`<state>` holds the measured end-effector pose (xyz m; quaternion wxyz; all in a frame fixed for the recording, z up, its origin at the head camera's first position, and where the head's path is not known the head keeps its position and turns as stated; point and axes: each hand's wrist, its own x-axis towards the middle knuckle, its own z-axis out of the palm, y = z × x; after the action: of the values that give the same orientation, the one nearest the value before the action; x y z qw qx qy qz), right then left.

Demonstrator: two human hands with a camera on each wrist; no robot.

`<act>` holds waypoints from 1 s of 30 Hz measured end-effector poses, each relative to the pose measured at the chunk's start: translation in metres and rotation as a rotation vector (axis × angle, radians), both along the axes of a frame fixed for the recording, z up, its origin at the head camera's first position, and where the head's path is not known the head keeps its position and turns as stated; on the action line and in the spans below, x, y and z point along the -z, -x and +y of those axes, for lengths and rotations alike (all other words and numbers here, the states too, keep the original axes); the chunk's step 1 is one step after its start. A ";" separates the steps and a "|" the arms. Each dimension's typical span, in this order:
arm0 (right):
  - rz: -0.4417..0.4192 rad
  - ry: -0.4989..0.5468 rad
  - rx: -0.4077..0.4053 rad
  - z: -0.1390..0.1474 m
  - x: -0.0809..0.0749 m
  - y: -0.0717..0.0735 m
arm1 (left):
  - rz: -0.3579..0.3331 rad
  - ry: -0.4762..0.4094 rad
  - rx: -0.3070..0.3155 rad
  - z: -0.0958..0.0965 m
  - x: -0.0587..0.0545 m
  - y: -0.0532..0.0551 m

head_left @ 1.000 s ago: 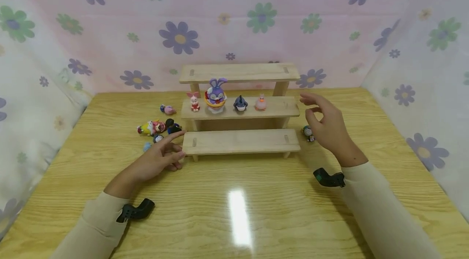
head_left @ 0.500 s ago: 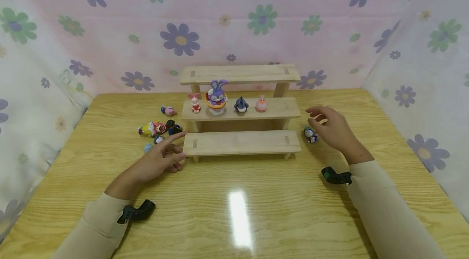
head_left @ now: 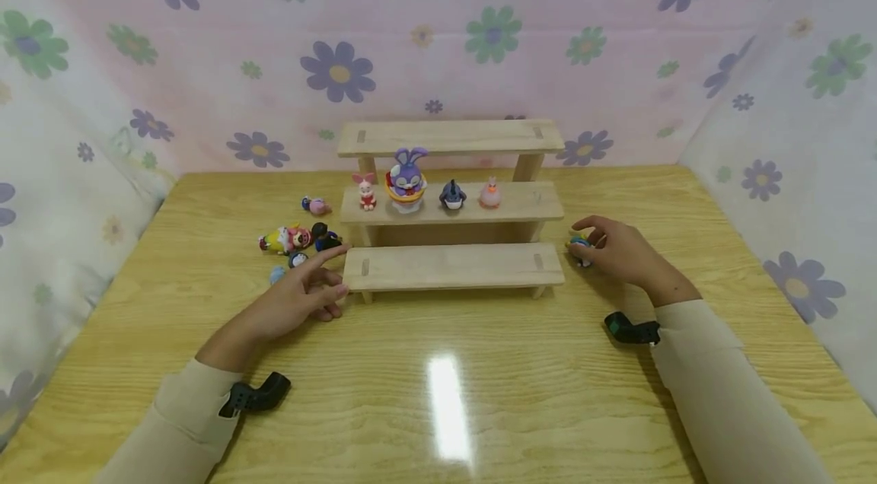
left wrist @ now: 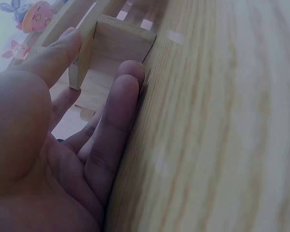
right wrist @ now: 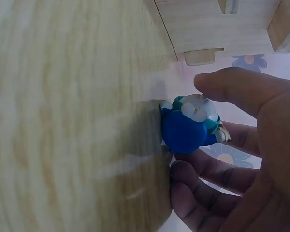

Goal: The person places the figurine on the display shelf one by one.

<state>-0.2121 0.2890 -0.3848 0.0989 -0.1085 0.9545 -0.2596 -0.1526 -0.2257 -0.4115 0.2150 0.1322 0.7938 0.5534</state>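
Note:
My right hand is at a small figurine with a blue body and white and green parts, on the table right of the shelf. The fingers curl round it; in the right wrist view the thumb lies over one side and other fingers on the opposite side. Part of it is hidden by the hand in the head view. At the left end of the lowest step of the wooden three-step shelf, my left hand rests with loosely bent fingers, its index fingertip touching the step's corner. It holds nothing.
On the middle step stand a pink piglet figurine, a purple rabbit in a basket, a dark blue figurine and a pink figurine. Several figurines, one yellow and pink, lie left of the shelf. Floral cloth hangs behind.
My right hand has moved down and toward the figurine on the right, its fingers now round it. The figurine looks turned from before. The left hand has stayed in place.

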 end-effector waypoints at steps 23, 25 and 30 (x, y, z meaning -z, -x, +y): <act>0.104 0.006 0.008 -0.005 -0.009 -0.005 | -0.013 -0.005 0.002 0.002 -0.003 0.000; 0.136 0.018 0.009 -0.007 -0.013 -0.006 | -0.014 -0.005 0.003 0.002 -0.003 0.000; 0.222 0.063 0.021 -0.011 -0.020 -0.010 | -0.015 -0.002 0.003 0.001 -0.003 0.000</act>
<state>-0.2021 0.2778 -0.3645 -0.0136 -0.1295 0.9520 -0.2769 -0.1526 -0.2244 -0.4084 0.2215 0.1294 0.7914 0.5548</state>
